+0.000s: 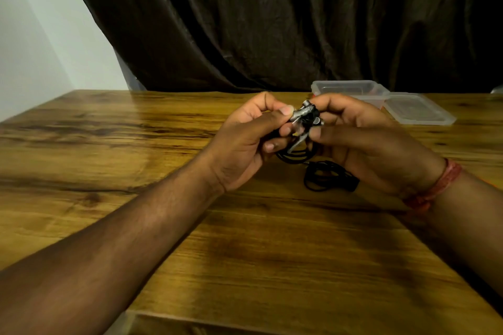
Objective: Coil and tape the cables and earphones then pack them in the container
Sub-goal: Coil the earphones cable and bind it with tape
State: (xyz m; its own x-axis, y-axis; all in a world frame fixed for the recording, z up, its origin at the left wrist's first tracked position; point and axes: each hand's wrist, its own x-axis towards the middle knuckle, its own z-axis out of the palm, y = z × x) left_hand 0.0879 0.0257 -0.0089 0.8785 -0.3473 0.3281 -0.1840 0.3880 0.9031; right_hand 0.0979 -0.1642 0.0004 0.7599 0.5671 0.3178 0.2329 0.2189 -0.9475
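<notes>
I see both hands raised over the table [109,128] near the middle of the frame, working one black coil [295,156] between them. My left hand [245,141] comes in from the lower left; its thumb and curled fingers pinch the left side of the bundle, where a strip of clear tape [300,114] wraps the top of the coil. My right hand [353,139] reaches in from the right, and its fingers are curled round the other side of the same bundle, thumb across the front. Small silver and black earbud-like ends stick out above the fingers, though blur keeps me from naming them surely. The loops of the coil hang below the hands, clear of the wood.

A second cable [326,175], also black and loosely bundled, lies on the table just below and right of the held coil, partly behind my right palm.

The container [351,88] is clear plastic and sits open at the far edge of the table, upper right of centre. Its lid [419,109] lies flat just beside it on the right.

A red band [435,187] circles my right wrist. A dark curtain [272,22] fills the top of the frame.
</notes>
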